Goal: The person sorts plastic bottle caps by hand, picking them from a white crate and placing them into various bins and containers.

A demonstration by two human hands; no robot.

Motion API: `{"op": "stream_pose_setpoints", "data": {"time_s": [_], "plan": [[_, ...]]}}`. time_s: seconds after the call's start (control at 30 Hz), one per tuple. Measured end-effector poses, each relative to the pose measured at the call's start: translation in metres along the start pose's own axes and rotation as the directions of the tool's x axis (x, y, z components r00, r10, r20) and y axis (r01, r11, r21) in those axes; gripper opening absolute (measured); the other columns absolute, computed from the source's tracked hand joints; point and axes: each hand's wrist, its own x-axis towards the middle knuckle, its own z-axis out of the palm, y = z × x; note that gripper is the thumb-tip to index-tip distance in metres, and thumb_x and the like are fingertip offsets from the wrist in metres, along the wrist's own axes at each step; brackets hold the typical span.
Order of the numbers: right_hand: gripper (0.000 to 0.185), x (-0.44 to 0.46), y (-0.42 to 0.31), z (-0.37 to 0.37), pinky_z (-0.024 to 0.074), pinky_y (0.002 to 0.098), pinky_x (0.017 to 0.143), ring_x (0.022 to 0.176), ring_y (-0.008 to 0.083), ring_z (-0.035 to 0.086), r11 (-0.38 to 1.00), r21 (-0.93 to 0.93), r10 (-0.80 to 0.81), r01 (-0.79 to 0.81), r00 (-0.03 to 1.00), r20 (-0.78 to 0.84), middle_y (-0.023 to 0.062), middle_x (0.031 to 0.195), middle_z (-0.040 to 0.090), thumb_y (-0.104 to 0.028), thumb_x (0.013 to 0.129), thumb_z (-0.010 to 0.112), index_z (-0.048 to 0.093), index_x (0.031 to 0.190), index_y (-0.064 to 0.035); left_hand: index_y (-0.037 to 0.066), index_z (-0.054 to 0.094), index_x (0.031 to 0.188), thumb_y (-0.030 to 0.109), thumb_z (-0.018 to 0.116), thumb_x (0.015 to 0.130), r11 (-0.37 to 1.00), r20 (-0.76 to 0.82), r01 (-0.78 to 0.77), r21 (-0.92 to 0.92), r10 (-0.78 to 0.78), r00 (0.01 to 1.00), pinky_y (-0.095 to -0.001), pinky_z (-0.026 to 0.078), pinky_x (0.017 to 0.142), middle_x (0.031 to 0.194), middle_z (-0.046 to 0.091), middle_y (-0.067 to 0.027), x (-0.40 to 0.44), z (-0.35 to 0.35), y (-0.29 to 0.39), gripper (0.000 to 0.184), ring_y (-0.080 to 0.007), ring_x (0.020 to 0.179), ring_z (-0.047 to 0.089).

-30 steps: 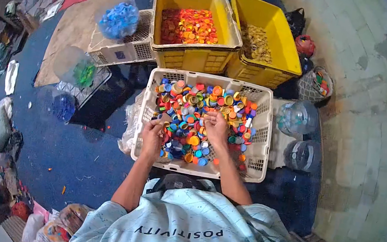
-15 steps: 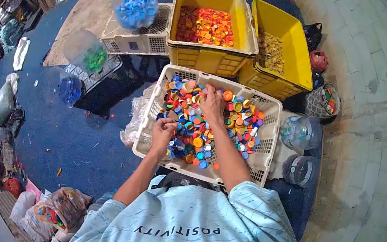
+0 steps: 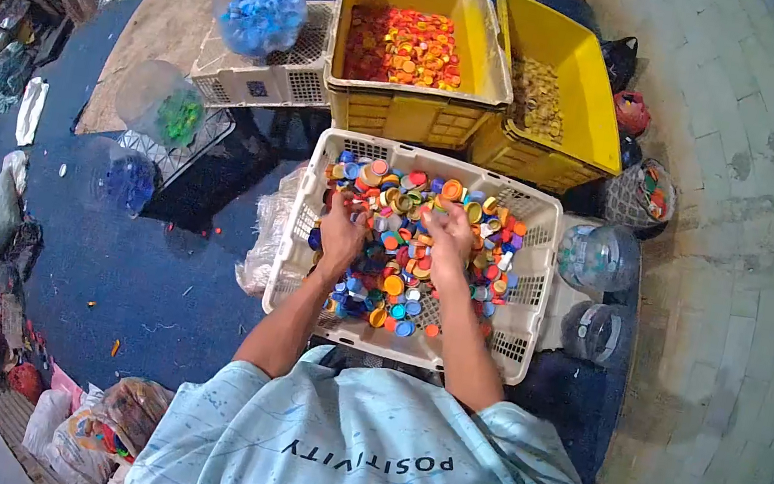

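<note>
A white plastic crate (image 3: 529,305) holds a heap of mixed coloured bottle caps (image 3: 393,285). Over the left part of the heap is my left hand (image 3: 342,235), its fingertips down at the caps; what they hold, if anything, is too small to tell. My right hand (image 3: 450,237) is above the middle right of the heap, with fingers bent towards the caps. Whether a cap is between those fingers cannot be made out.
Behind the crate stand a yellow bin of red and orange caps (image 3: 412,114) and a yellow bin of pale caps (image 3: 541,165). Containers of blue caps (image 3: 260,17) and green caps (image 3: 178,117) are at left. Clear bottles (image 3: 599,257) stand at right.
My left hand has moved forward over the heap. My right hand first reached to the far side of the crate, then came back nearer and to the right.
</note>
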Motion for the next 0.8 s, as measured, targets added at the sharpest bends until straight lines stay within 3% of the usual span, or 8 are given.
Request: {"op": "stream_pose_setpoints", "data": {"time_s": [0.1,0.3,0.4,0.5,0.57,0.63,0.7,0.8], "plan": [[0.038,-0.026,-0.013,-0.021,0.047,0.0313,0.084,0.097,0.0187,0.06,0.934,0.337,0.131,-0.122,0.991,-0.004,0.0092,0.099,0.064,-0.004,0.082,0.066,0.051,0.116,-0.0037,0.004,0.049,0.109,0.015,0.073,0.074,0.985,0.032,0.038,0.165,-0.044,0.999,-0.0411,0.051,0.073,0.089,0.069,-0.0151,0.008,0.007,-0.003,0.043,-0.0331,0.084,0.066],[0.036,-0.046,-0.016,-0.037,0.0483,0.0375,0.087,0.098,0.0209,0.059,0.88,0.427,0.222,-0.209,0.975,0.019,0.009,0.1,0.058,-0.003,0.085,0.062,0.047,0.118,-0.0031,0.004,0.053,0.103,0.012,0.07,0.075,0.995,0.033,0.011,0.102,-0.015,0.999,-0.0413,0.051,0.073,0.084,0.069,-0.0147,0.013,0.017,-0.008,0.035,-0.0318,0.083,0.067],[0.032,-0.048,-0.025,-0.03,0.0485,0.0392,0.088,0.094,0.023,0.059,0.872,0.43,0.244,-0.235,0.969,0.034,0.0111,0.097,0.058,-0.003,0.084,0.057,0.047,0.115,-0.0011,0.003,0.053,0.103,0.01,0.07,0.073,0.989,0.029,0.092,0.113,-0.096,0.995,-0.0384,0.051,0.073,0.083,0.069,-0.0142,0.015,0.018,-0.008,0.035,-0.0281,0.081,0.068],[0.027,-0.045,-0.029,-0.024,0.0481,0.0396,0.087,0.09,0.0239,0.059,0.835,0.48,0.264,-0.267,0.962,0.077,0.0108,0.092,0.058,-0.003,0.083,0.054,0.051,0.109,-0.0012,0.001,0.054,0.101,0.005,0.069,0.075,0.95,0.072,0.217,-0.223,-0.206,0.976,-0.0338,0.052,0.071,0.084,0.069,-0.0099,0.017,0.026,-0.026,0.03,-0.0213,0.077,0.066],[0.025,-0.039,-0.019,-0.027,0.0479,0.0387,0.085,0.088,0.0241,0.059,0.793,0.534,0.265,-0.294,0.955,0.133,0.0102,0.089,0.058,-0.004,0.081,0.052,0.053,0.106,-0.002,0.0,0.055,0.099,0.004,0.071,0.075,0.829,0.14,0.337,-0.447,-0.307,0.941,-0.0307,0.051,0.069,0.084,0.068,-0.0078,0.016,0.027,-0.036,0.029,-0.0173,0.074,0.065],[0.022,-0.035,-0.014,-0.028,0.0478,0.0371,0.081,0.086,0.0237,0.059,0.757,0.554,0.276,-0.346,0.938,0.209,0.0092,0.087,0.058,-0.007,0.081,0.052,0.055,0.103,-0.0041,0.0,0.057,0.095,0.005,0.074,0.073,0.605,0.256,0.471,-0.642,-0.411,0.875,-0.0273,0.05,0.064,0.082,0.067,-0.0064,0.012,0.017,-0.024,0.029,-0.0139,0.071,0.062],[0.018,-0.034,-0.011,-0.023,0.0474,0.0343,0.073,0.082,0.0208,0.059,0.747,0.54,0.324,-0.388,0.922,0.214,0.0063,0.084,0.058,-0.01,0.083,0.053,0.056,0.1,-0.0078,0.001,0.056,0.096,0.004,0.073,0.075,0.494,0.319,0.545,-0.678,-0.47,0.823,-0.0259,0.049,0.064,0.085,0.065,-0.0054,0.004,0.006,-0.016,0.027,-0.0132,0.072,0.062],[0.015,-0.029,-0.004,-0.012,0.0476,0.0359,0.068,0.077,0.0175,0.058,0.876,0.322,0.315,-0.359,0.931,0.183,0.0036,0.084,0.058,-0.016,0.084,0.053,0.055,0.096,-0.0084,0.006,0.058,0.098,0.007,0.066,0.082,0.33,0.475,0.642,-0.692,-0.461,0.749,-0.0251,0.047,0.066,0.087,0.064,-0.0016,-0.001,0.003,-0.032,0.018,-0.0122,0.074,0.059]]}}
